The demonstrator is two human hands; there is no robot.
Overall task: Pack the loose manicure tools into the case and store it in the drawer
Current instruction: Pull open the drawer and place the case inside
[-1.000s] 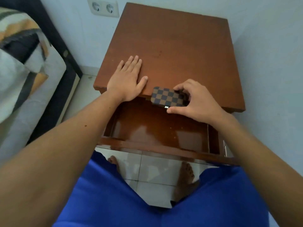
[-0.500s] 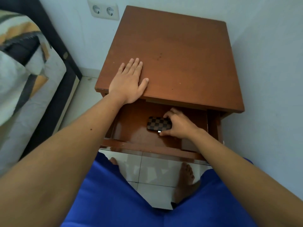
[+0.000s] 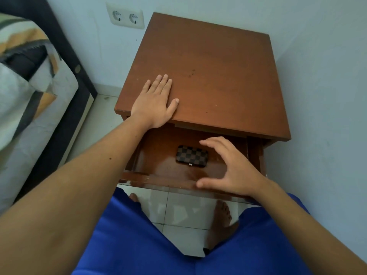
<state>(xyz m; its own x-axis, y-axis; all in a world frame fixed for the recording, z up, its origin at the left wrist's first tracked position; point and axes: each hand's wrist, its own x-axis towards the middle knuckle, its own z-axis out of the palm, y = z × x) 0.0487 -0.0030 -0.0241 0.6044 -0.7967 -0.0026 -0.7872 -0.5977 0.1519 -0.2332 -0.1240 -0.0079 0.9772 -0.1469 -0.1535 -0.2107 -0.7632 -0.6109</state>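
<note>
Now case (image 3: 192, 157) lies in drawer (image 3: 158, 176), right hand (image 3: 234, 171) fingers spread, left hand (image 3: 154, 104) flat.

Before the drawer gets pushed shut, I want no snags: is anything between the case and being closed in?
Only the right hand, open above the open drawer, to the right of the checkered case. The case lies flat inside. The left hand rests on the nightstand top.

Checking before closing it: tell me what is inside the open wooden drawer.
The glossy brown wooden drawer holds one closed brown-and-black checkered rectangular case, lying flat. The open right hand covers part of the floor; the back lies under the tabletop, unseen.
</note>
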